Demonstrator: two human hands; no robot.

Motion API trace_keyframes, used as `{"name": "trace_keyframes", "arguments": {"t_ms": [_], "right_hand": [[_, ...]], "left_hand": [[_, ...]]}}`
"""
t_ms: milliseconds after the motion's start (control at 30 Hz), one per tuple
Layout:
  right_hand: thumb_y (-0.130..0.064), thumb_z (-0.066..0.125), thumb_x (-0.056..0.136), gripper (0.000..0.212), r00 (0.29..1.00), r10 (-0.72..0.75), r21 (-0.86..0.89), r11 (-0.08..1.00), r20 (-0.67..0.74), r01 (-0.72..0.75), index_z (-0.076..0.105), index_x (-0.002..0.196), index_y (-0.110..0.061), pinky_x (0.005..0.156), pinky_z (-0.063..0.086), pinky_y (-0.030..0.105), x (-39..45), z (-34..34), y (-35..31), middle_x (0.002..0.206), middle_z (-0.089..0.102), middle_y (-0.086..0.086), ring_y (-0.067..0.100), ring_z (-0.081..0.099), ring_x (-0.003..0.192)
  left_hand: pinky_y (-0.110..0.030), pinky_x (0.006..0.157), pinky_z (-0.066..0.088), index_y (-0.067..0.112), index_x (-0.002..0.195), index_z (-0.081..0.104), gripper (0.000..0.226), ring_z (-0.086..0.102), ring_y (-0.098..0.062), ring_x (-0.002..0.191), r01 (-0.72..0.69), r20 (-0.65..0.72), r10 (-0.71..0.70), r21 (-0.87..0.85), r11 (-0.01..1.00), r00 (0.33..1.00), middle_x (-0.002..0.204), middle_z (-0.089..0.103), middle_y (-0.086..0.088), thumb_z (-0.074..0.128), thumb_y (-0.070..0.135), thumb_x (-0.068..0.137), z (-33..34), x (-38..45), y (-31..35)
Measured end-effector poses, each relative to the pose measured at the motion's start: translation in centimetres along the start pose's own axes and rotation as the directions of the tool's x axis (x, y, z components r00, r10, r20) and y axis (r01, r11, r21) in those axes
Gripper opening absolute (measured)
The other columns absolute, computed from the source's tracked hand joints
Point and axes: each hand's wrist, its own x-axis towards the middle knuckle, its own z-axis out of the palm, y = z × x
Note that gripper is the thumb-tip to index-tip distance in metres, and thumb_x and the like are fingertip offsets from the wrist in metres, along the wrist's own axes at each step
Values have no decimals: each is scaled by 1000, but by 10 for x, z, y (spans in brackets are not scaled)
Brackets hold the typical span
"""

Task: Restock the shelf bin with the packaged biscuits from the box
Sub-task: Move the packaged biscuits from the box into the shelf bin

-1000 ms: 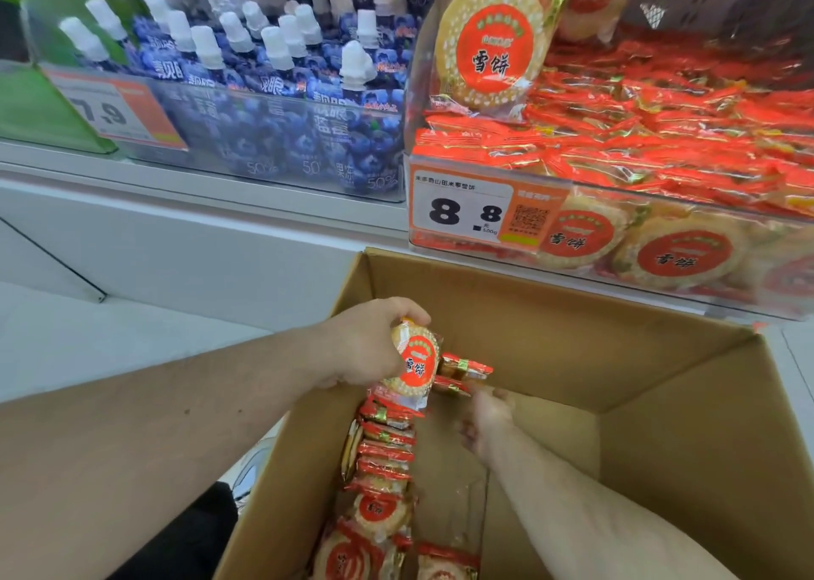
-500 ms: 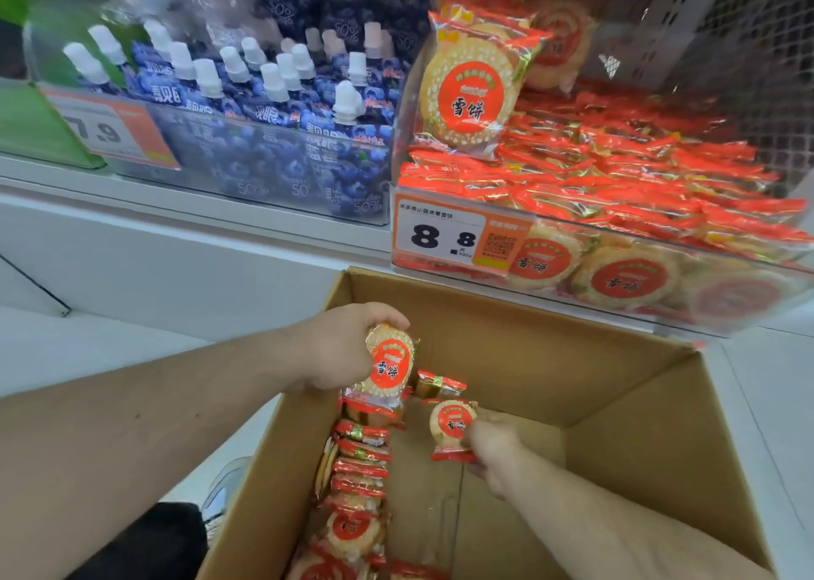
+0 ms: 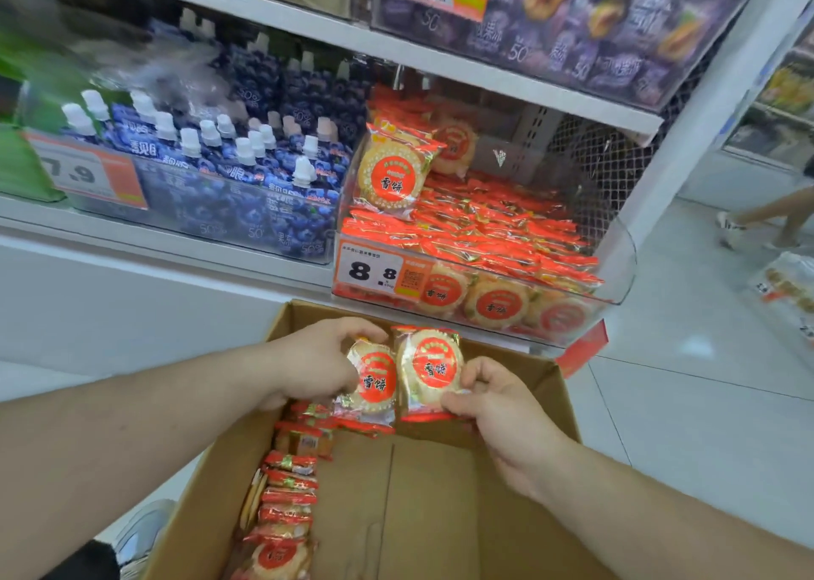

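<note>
An open cardboard box (image 3: 546, 385) stands below the shelf, with a row of red-wrapped round biscuit packets (image 3: 288, 487) along its left side. My left hand (image 3: 308, 366) grips a small stack of biscuit packets (image 3: 374, 381) above the box's far end. My right hand (image 3: 497, 403) pinches a single biscuit packet (image 3: 429, 370) upright, right beside the left one. The clear shelf bin (image 3: 616, 271) just above the box holds several of the same packets, with one packet (image 3: 392, 178) standing at its back left.
A price tag reading 8.8 (image 3: 374, 273) sits on the bin's front. Blue spouted drink pouches (image 3: 229, 156) fill the neighbouring bin at left. A shelf board (image 3: 440, 59) runs above. A passer-by's legs (image 3: 766, 218) cross the tiled floor at right.
Both hands rose out of the box toward the bin. My right hand picked up one packet from the box bottom and now holds it next to the left hand's stack.
</note>
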Motion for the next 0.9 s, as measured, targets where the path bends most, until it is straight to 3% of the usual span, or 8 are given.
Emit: {"name": "trace_keyframes", "arguments": {"t_ms": [67, 233, 333, 433, 533, 667, 800, 900], "right_hand": [[6, 66, 82, 31, 998, -63, -28, 998, 28, 63, 49, 73, -18, 64, 42, 25, -6, 6, -8, 73, 65, -1, 10, 59, 68], [0, 67, 84, 28, 983, -186, -114, 976, 9, 185, 47, 75, -17, 60, 41, 19, -12, 18, -11, 64, 61, -5, 8, 52, 59], [-6, 69, 85, 26, 971, -239, -187, 954, -4, 234, 47, 76, -18, 52, 38, 13, -11, 20, -11, 59, 59, -12, -2, 45, 47], [-16, 72, 84, 25, 956, -292, -315, 909, -13, 273, 49, 77, -21, 55, 41, 22, -10, 19, -12, 64, 59, -9, 5, 44, 52], [-18, 74, 82, 29, 943, -332, -390, 870, -10, 302, 46, 75, -23, 53, 40, 20, -9, 17, -16, 67, 57, -10, 4, 44, 54], [-19, 79, 77, 36, 942, -327, -268, 916, -68, 299, 44, 85, -20, 63, 54, 37, -9, 13, -30, 83, 63, 6, 13, 57, 67], [-24, 83, 75, 56, 962, -265, -136, 957, -56, 256, 45, 117, -24, 76, 60, 37, -5, 8, -46, 108, 63, 4, 19, 66, 94], [-18, 77, 80, 43, 971, -232, -23, 972, 51, 233, 57, 117, -15, 81, 59, 37, -4, 5, -57, 106, 71, 6, 20, 70, 94]], "left_hand": [[-34, 60, 51, 34, 117, 57, 62, 57, -20, 65, -43, -6, 42, -99, 994, 999, 111, 63, -8, 58, -12, 77, 5, -6, 9], [-35, 67, 56, 28, 118, 59, 56, 70, -24, 90, -80, -14, 79, -329, 941, 997, 105, 69, -9, 60, -11, 77, 12, -15, 24], [-30, 65, 55, 30, 118, 56, 53, 70, -19, 90, -115, -67, 99, -322, 940, 993, 105, 70, -4, 72, 0, 78, 16, -16, 28], [-29, 67, 57, 29, 120, 55, 56, 70, -19, 90, -144, -123, 111, -307, 941, 986, 107, 68, -5, 77, 1, 76, 18, -14, 30], [-29, 69, 57, 31, 114, 57, 55, 69, -20, 91, -171, -136, 136, -295, 940, 981, 108, 65, -7, 74, -4, 76, 17, -13, 34], [-29, 68, 56, 34, 111, 58, 56, 69, -17, 85, -210, -104, 189, -264, 941, 977, 108, 63, -7, 70, -10, 77, 12, -14, 40], [-23, 66, 53, 37, 124, 53, 67, 66, -5, 76, -270, -69, 262, -217, 938, 963, 114, 57, -4, 68, -10, 79, 7, -20, 53], [-24, 67, 54, 38, 131, 48, 75, 67, -10, 85, -311, -72, 302, -238, 920, 950, 116, 56, -6, 66, -13, 80, 1, -23, 62]]}}
